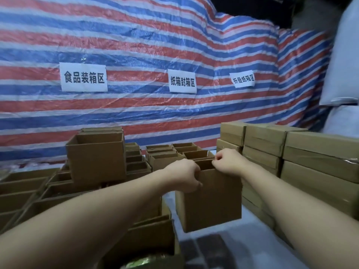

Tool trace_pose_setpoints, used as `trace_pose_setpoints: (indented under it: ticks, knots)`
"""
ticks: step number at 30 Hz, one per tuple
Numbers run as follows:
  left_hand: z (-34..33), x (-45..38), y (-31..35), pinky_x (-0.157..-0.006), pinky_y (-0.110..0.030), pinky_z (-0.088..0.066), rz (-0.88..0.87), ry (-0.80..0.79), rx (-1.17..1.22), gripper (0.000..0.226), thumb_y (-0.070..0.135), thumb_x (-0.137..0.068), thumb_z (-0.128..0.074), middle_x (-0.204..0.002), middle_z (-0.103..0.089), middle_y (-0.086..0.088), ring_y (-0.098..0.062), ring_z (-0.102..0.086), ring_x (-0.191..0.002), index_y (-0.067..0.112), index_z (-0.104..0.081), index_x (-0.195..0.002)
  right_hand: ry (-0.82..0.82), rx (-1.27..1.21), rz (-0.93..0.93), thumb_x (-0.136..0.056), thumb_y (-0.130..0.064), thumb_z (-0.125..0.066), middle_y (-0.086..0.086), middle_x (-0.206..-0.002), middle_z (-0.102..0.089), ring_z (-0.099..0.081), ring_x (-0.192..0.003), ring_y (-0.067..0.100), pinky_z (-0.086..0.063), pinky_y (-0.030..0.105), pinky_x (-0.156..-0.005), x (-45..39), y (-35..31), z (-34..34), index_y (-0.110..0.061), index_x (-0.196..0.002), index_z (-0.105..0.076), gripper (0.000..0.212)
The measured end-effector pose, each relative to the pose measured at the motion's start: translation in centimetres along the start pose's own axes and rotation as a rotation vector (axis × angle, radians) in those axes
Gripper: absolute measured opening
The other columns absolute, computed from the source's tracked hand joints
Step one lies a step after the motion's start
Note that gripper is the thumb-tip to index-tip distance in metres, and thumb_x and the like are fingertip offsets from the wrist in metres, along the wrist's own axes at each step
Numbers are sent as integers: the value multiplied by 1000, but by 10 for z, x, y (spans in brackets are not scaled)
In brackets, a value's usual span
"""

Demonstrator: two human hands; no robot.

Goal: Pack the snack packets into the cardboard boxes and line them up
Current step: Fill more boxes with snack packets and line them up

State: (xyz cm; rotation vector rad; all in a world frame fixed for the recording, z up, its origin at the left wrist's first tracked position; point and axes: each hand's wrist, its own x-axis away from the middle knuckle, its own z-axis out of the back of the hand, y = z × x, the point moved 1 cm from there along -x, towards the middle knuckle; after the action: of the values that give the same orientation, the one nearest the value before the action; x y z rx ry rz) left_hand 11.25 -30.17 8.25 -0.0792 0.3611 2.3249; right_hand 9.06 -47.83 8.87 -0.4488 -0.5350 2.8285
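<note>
Both hands up on the open cardboard box (211,199): left hand (185,175) grips its near rim, right hand (226,162) pinches the top edge, fingers curled tight.

Both bare forearms reach forward from the lower edge of the view and converge on the open cardboard box (210,199), which serves as the landmark here. The left hand (184,175) sits at the box's upper left corner, knuckles up, its fingers curled over the near rim and gripping the wall there. The right hand (228,162) sits at the box's upper right corner, a little farther away than the left, its fingers bent and pinching the top edge. The left forearm crosses in from the lower left of the box, and the right forearm runs in from its lower right. Both wrists are fairly straight.
</note>
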Motion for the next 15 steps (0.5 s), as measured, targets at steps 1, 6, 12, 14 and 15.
trace_pose_setpoints:
  ticks: [1,6,12,14,15]
  knots:
    - [5,14,9,-76,-30,-59,-11,5,1,17,32,-92,-65,-92,-65,5,-11,-64,-85,23,-67,-106,-1,5,-11,-98,-30,-58,-3,-88,-64,-61,-80,10,-42,22,-57,12,-3,7,-28,-80,-63,19]
    - [19,81,40,-79,-34,-59,-41,43,-33,19,32,-94,-62,-96,-66,1,-16,-64,-87,21,-66,-109,-37,54,-26,-96,-29,-60,-2,-91,-66,-63,-84,11,-47,22,-62,72,-24,29,-29,-86,-66,12]
    - [48,150,56,-72,-27,-57,-141,196,-18,12,34,-96,-60,-88,-64,7,-9,-62,-80,25,-66,-101,-45,95,-70,-97,-38,-59,-3,-84,-68,-66,-76,11,-45,22,-56,130,-59,72,-28,-83,-67,19]
    - [56,165,63,-72,-26,-57,-173,239,-4,11,31,-97,-59,-88,-63,7,-8,-61,-79,24,-66,-101,-59,111,-113,-99,-41,-56,-5,-84,-66,-65,-77,11,-44,25,-58,144,-69,87,-29,-82,-61,21]
    - [58,171,67,-73,-26,-57,-182,254,6,11,30,-97,-59,-89,-64,7,-8,-62,-80,24,-67,-103,-67,134,-134,-100,-41,-55,-4,-85,-65,-64,-77,11,-44,26,-60,150,-73,92,-29,-82,-59,22]
